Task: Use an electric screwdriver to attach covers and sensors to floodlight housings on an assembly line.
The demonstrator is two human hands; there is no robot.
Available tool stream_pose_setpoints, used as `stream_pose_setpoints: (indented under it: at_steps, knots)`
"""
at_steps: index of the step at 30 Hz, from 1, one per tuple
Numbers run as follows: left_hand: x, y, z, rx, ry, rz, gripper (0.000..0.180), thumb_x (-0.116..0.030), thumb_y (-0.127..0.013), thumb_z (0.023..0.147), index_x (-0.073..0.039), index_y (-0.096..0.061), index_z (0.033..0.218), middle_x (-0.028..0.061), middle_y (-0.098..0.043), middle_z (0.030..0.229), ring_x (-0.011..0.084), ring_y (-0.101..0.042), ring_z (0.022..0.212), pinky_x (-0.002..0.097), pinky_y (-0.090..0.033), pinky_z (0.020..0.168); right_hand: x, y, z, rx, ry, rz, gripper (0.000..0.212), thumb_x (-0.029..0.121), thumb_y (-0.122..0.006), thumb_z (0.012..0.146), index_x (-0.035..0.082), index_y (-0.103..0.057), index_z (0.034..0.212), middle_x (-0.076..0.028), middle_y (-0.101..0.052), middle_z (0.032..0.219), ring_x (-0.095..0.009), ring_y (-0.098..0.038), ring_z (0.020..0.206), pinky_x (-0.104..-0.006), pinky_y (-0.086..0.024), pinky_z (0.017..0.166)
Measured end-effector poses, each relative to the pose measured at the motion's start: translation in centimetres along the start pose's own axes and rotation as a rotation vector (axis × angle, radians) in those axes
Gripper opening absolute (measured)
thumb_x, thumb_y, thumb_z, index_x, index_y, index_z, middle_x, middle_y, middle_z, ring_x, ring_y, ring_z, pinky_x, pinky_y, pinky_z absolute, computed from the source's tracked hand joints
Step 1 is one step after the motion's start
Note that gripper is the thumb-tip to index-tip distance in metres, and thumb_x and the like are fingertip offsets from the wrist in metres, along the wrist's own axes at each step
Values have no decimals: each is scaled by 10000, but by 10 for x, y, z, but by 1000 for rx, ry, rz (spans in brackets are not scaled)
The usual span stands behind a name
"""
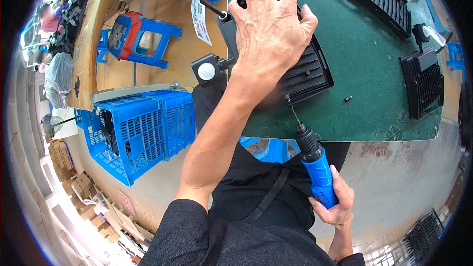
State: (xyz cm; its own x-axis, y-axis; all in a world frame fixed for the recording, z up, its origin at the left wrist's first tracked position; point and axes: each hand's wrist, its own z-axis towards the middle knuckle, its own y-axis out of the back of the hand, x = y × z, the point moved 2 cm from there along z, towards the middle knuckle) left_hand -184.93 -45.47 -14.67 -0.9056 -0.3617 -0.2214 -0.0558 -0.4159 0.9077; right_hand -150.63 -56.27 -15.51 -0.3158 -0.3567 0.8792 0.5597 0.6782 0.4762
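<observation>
A black finned floodlight housing [308,75] lies on the green tabletop by its near-left edge. My left hand [268,37] is laid across it, fingers hooked over its far side. A black motion sensor with a white round lens [206,71] sticks out from the housing's left side. From its upper left runs a black cable [202,1] with bare coloured wires and a white paper tag [199,19]. My right hand [338,201] is wrapped round a blue electric screwdriver [318,172]. Its bit points up at the housing's near edge, with a small dark screw [287,98] at the tip.
A loose screw [348,99] lies on the green table [374,79]. More finned floodlights stand at the far right [377,0] and right edge [422,81]. To the left are a blue plastic crate [148,128], a blue stool [143,39] and a wooden bench [91,44].
</observation>
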Motion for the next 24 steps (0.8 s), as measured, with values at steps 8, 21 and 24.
stream_pose_setpoints:
  at_steps: [8, 21, 24]
  knots:
    - [-1, 0, 0, -26, 15, 9, 477, -407, -549, 948, -107, -689, 1291, 227, -597, 1320, 403, -540, 1190, 576, -408, 1017, 22, -5, -6, 13, -49, -208, 915, 144, -874, 694, -38, -468, 1494, -157, -620, 857, -290, -640, 624, -401, -522, 529]
    - [-1, 2, -4, -59, 16, -11, 464, -396, -573, 943, -92, -697, 1271, 264, -602, 1245, 413, -539, 1166, 566, -424, 986, 54, -16, -3, 34, -221, 112, 892, 80, -845, 727, -133, -424, 1485, -256, -707, 1052, -302, -744, 876, -363, -583, 759]
    - [-2, 2, -1, -55, 7, -22, 456, -399, -575, 942, -94, -704, 1255, 264, -602, 1245, 413, -539, 1164, 566, -424, 984, 59, -21, -9, 27, -315, 136, 938, 96, -830, 698, -124, -408, 1507, -209, -720, 1076, -220, -714, 909, -331, -549, 856]
